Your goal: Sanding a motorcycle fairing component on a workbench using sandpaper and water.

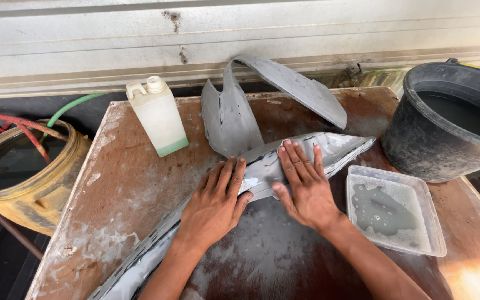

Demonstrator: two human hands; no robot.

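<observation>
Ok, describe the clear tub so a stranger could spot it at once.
Start at the brown wet table, then go to its right side, in front of the big black bucket. The clear tub lies there beside the right hand: shallow, square, see-through, holding soapy water.

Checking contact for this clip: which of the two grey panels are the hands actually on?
The long grey panel lying across the wet table, under both the left hand and right hand. The curved grey panel behind it stands untouched.

2 bare forearms, no sleeves; left grip (215, 203), right grip (305, 186) ungloved, ringless.
</observation>
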